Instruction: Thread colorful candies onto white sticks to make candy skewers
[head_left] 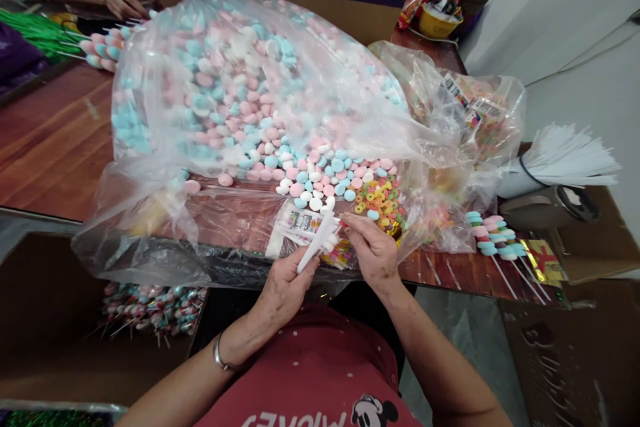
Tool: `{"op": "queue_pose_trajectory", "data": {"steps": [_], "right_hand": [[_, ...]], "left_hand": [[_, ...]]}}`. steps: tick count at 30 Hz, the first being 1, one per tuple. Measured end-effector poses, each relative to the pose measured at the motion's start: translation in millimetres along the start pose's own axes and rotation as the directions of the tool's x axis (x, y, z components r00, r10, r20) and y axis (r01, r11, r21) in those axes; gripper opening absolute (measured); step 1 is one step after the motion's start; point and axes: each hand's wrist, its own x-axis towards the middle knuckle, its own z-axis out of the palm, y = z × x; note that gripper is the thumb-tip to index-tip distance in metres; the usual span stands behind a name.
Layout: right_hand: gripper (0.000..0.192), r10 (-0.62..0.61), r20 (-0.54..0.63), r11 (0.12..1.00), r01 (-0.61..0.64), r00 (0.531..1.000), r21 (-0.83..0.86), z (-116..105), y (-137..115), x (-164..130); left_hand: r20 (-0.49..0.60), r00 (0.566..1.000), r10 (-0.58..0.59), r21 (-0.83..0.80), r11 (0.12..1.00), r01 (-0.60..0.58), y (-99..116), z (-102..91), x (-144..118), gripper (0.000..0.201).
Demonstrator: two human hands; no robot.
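My left hand (pixel 287 283) is closed round a few white sticks (pixel 315 243), which point up and away from me over the table's near edge. White candy pieces show beside the far end of these sticks. My right hand (pixel 373 250) is just to the right, its fingers pinched together; a small reddish bit shows at the fingertips, too little to name. Beyond it lies a pile of ring-shaped gummy candies (pixel 383 197) in yellow, orange and green. Pink, blue and white marshmallows (pixel 320 177) spill towards my hands. Printed packets (pixel 300 220) lie partly behind the sticks.
A large clear bag of marshmallows (pixel 240 87) covers the table's middle. To the right are finished candy skewers (pixel 495 233), a grey mug (pixel 545 203) and a holder of white sticks (pixel 565 157). A cardboard box (pixel 45 320) stands low left. Co-workers' hands (pixel 123 0) show at the back.
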Motion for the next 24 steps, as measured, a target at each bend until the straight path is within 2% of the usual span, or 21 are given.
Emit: {"op": "queue_pose_trajectory", "data": {"steps": [2, 5, 8, 10, 12, 14, 16, 17, 20, 24], "right_hand": [[0.020, 0.105, 0.034, 0.990, -0.108, 0.994, 0.087, 5, -5, -5], [0.022, 0.092, 0.145, 0.991, -0.106, 0.985, 0.087, 6, -9, -7], [0.028, 0.066, 0.222, 0.996, -0.050, 0.973, -0.075, -2, -9, 6], [0.034, 0.062, 0.172, 0.960, -0.012, 0.983, -0.280, -8, -7, 25], [0.032, 0.003, 0.149, 0.839, 0.079, 0.989, -0.538, -12, -4, 46], [0.026, -0.002, 0.257, 0.635, 0.200, 0.966, -0.746, -12, 0, 65], [0.021, 0.036, 0.368, 0.448, 0.314, 0.929, -0.837, -9, 3, 77], [0.020, 0.046, 0.405, 0.386, 0.357, 0.913, -0.851, -7, 4, 80], [0.019, 0.047, 0.428, 0.310, 0.394, 0.902, -0.865, -4, 4, 84], [0.025, 0.055, 0.383, 0.314, 0.348, 0.922, -0.883, -4, -5, 90]], "left_hand": [[-0.022, 1.000, -0.003, -0.036, 0.999, 0.002, -2, 0.4, 0, 0.030], [-0.038, 0.999, -0.017, -0.080, 0.997, 0.014, -3, 0.1, 1, 0.028], [-0.069, 0.997, -0.036, -0.140, 0.990, 0.026, 0, 0.1, 1, 0.028], [-0.093, 0.994, -0.052, -0.187, 0.982, 0.034, 4, 0.5, 1, 0.030], [-0.113, 0.991, -0.067, -0.217, 0.975, 0.041, 10, 0.9, 0, 0.032], [-0.138, 0.987, -0.077, -0.234, 0.971, 0.043, 16, 0.6, -1, 0.035], [-0.165, 0.983, -0.083, -0.248, 0.968, 0.040, 21, -0.5, -1, 0.036], [-0.174, 0.981, -0.088, -0.254, 0.966, 0.042, 22, -1.4, -1, 0.037], [-0.182, 0.977, -0.111, -0.269, 0.961, 0.059, 23, -4.2, -1, 0.037], [-0.173, 0.978, -0.118, -0.278, 0.958, 0.066, 23, -6.4, 0, 0.035]]}}
